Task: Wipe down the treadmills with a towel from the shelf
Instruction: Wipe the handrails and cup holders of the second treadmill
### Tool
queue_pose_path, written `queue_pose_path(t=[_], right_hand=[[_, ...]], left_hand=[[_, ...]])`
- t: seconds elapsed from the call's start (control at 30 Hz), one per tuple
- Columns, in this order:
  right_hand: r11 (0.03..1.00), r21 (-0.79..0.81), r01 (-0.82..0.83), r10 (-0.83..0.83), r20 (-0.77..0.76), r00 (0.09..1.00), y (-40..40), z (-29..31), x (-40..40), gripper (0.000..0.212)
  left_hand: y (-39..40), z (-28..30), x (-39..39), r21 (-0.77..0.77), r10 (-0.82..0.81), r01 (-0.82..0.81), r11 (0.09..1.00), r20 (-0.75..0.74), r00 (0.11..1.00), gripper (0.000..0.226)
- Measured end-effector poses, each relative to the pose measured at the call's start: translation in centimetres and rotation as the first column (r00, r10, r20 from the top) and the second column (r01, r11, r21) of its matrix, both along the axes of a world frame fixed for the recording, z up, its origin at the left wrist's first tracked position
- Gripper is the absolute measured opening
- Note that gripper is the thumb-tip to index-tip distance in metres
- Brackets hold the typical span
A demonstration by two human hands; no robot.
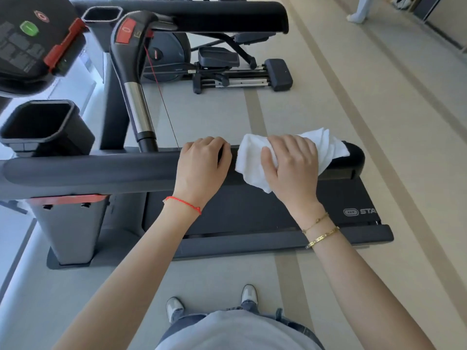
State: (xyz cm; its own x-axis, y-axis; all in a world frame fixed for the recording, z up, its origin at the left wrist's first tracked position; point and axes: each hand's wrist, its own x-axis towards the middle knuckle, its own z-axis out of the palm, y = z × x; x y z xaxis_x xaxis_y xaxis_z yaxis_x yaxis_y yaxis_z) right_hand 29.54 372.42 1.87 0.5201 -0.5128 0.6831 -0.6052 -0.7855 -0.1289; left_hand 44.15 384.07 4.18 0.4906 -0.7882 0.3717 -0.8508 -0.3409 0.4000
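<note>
A black treadmill stands in front of me, its near side handrail (88, 170) running left to right at waist height. My left hand (202, 165) grips this handrail, fingers curled over its top. Just to the right, my right hand (290, 165) holds a crumpled white towel (252, 157) wrapped over the rail near its rounded end (355, 155). The towel's loose part hangs a little below the rail. Below the rail lies the treadmill's dark belt deck (252, 210).
The console (25, 41) with green and red buttons sits at upper left, a black cup holder (40, 125) below it. The far handrail (202, 16) crosses the top. An elliptical machine (227, 69) stands beyond. A person's leg (358, 11) shows at the top right on beige floor.
</note>
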Motion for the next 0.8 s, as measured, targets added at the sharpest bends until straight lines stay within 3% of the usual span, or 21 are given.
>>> queue_pose_path(t=[0.27,0.47,0.67,0.8], right_hand=[[0.983,0.131,0.125,-0.113,-0.091,0.989,-5.6,1.8,-4.8,0.036],[0.911,0.381,0.160,-0.038,-0.308,0.950,-7.2,3.0,-2.9,0.048],[0.988,0.153,0.031,-0.017,-0.090,0.996,-5.8,1.1,-5.7,0.039],[0.985,0.158,0.063,-0.076,0.077,0.994,-6.8,0.1,-8.2,0.029]], left_hand=[[-4.5,-0.5,-4.4,-0.034,-0.029,0.031,0.999,0.056,0.998,0.033],[-5.5,-0.7,-5.5,-0.074,0.090,-0.079,0.994,0.152,0.984,0.043],[-5.5,-1.3,-5.5,-0.064,0.149,-0.140,0.988,0.192,0.970,0.045],[-5.5,-1.5,-5.5,-0.079,0.167,-0.155,0.985,0.187,0.968,0.048]])
